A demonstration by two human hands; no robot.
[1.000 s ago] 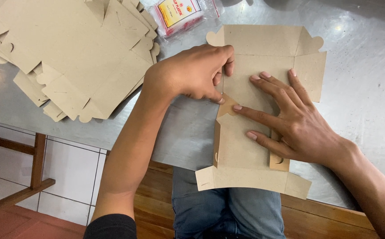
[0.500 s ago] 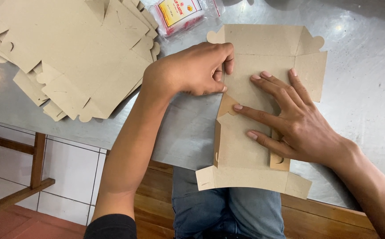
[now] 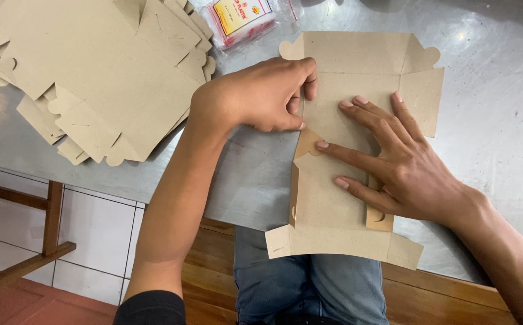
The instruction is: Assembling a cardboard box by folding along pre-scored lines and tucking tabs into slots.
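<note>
One flat brown cardboard box blank (image 3: pixel 357 90) lies on the steel table (image 3: pixel 490 138), long axis running away from the person, near end overhanging the table edge. Left hand (image 3: pixel 255 96) pinches its left side flap; right hand (image 3: pixel 406 162) presses it, fingers spread flat. Open tabletop lies right; stacked blanks (image 3: pixel 93 78) lie left.

A clear plastic packet (image 3: pixel 250 18) lies at the top edge of the steel table (image 3: pixel 490 132), between the stack of flat cardboard box blanks (image 3: pixel 93 78) and the brown cardboard box blank (image 3: pixel 339 198) being folded. It is rectangular, lying at a slant, with red contents and a yellow label with a red border. Its upper part is cut off by the frame.
</note>
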